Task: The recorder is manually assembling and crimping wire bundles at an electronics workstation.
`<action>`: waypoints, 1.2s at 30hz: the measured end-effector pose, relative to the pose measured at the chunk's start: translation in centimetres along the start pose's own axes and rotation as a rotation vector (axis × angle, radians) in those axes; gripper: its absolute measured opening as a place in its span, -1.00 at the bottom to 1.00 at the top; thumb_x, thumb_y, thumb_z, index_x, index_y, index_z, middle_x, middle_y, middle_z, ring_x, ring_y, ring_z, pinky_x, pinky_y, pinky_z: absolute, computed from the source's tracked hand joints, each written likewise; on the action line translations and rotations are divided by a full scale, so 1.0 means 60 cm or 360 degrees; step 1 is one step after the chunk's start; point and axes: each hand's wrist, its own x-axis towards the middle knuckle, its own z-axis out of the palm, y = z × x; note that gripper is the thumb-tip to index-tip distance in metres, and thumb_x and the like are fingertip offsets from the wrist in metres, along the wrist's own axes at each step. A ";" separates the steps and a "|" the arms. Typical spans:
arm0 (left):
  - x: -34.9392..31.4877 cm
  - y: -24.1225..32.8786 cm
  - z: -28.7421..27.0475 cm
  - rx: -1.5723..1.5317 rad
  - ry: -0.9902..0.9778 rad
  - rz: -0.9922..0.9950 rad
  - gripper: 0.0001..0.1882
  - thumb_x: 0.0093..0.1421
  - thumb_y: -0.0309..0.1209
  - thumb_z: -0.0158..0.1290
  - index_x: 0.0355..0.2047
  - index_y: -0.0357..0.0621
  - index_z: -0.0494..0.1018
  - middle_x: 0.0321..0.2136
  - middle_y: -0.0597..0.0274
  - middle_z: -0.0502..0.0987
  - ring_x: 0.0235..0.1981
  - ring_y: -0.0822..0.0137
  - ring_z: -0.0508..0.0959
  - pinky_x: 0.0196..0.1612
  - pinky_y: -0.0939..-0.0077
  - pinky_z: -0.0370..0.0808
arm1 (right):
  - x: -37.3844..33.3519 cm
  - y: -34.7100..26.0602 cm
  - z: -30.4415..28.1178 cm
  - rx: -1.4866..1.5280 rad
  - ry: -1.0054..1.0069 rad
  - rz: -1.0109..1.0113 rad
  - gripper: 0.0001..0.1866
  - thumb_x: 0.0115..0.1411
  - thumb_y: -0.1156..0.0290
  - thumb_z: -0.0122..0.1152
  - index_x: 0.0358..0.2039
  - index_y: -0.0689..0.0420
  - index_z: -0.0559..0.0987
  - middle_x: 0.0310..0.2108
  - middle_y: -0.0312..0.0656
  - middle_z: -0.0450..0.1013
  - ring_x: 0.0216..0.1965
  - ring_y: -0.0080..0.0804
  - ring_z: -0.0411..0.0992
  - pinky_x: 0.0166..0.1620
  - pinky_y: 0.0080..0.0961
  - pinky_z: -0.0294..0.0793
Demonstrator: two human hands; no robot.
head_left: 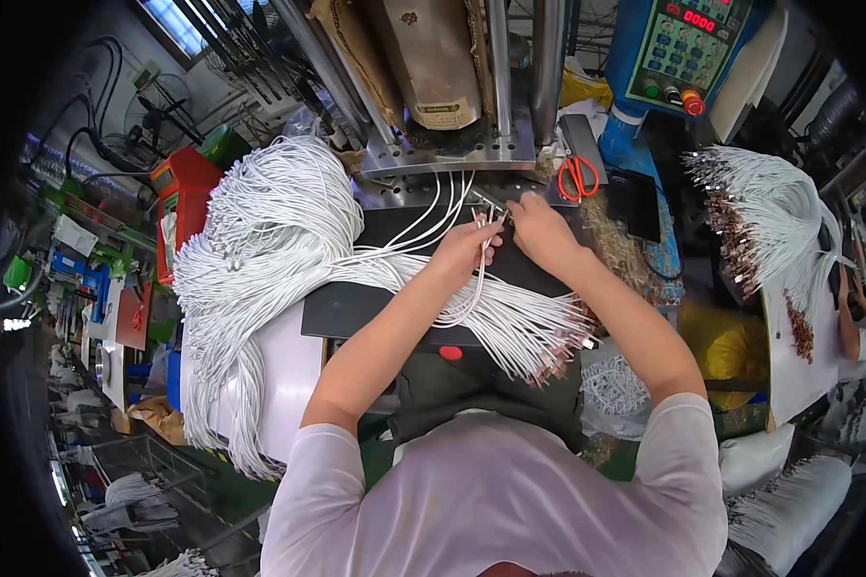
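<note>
My left hand [466, 254] is closed around a few white cables [473, 296], whose stripped ends stick up from the fingers. Right beside it, my right hand [543, 233] pinches at those ends, close to the lower metal plate [404, 195] of a press; what its fingertips grip is too small to make out. Several cables run from the plate to a large tied bundle of white cables [279, 207] on the left. The bundle's other end [534, 332] fans out across my lap, showing reddish wire tips.
Above the plate stands the press's upper block [447, 154] between steel columns. Orange-handled scissors [577, 179] lie to its right, below a blue control box [683, 53]. A red bin [185, 183] stands left. Another cable bundle [775, 212] lies on the right-hand table, near another person's hand [849, 313].
</note>
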 end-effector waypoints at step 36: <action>-0.001 -0.005 0.031 0.0617 -0.0110 -0.0013 -0.72 0.31 -0.23 0.20 -0.20 -0.22 0.65 -0.47 0.37 0.60 -0.49 0.52 0.57 -0.42 0.64 0.45 | -0.056 0.010 -0.033 0.1543 -0.0314 0.0922 -0.66 0.22 0.39 0.30 -0.02 0.25 0.62 -0.31 -0.24 0.61 -0.30 -0.61 0.51 -0.24 -0.61 0.46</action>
